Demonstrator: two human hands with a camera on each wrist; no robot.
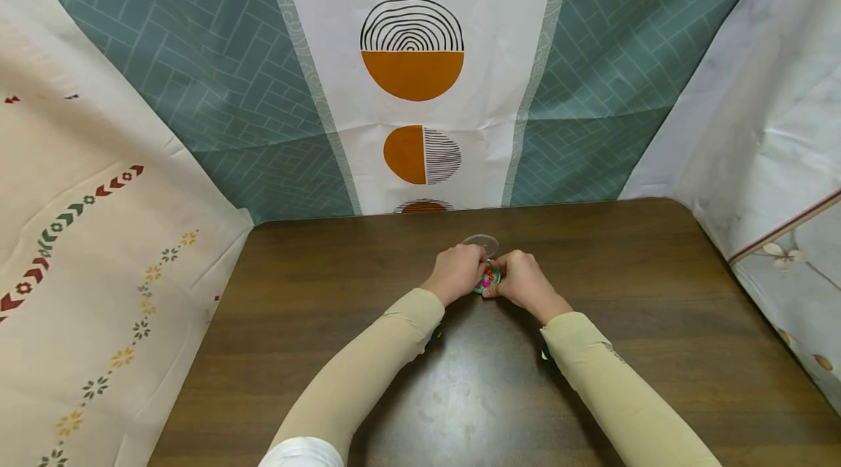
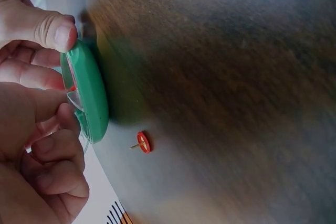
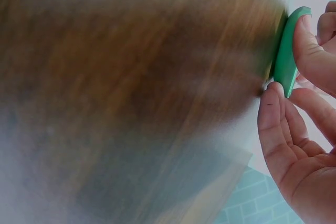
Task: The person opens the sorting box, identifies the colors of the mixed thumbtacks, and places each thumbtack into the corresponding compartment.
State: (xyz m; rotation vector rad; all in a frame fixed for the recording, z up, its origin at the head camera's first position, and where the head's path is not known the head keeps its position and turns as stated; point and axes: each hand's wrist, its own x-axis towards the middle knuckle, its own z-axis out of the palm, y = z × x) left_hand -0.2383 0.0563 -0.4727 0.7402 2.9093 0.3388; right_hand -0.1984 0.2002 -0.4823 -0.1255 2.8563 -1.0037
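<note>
Between both hands is a small round green case (image 1: 488, 279) with red and pink pieces inside. Its green rim (image 2: 92, 95) lies close to the tabletop; I cannot tell whether it touches. My right hand (image 1: 525, 281) pinches the case's right side, thumb at the near edge and fingers at the far edge. On the other side, my left hand (image 1: 456, 273) has its fingers curled against the case, partly hiding it. A clear round lid (image 1: 486, 239) lies just beyond the hands. In the left wrist view, a small red disc with a thin gold-coloured stem (image 2: 143, 142) rests on the table.
A brown wooden table (image 1: 315, 336) stretches out under both arms. Behind it hangs a teal and white patterned cloth (image 1: 420, 160). Pale cloths hang along the left (image 1: 105, 248) and right (image 1: 769, 160) sides of the table.
</note>
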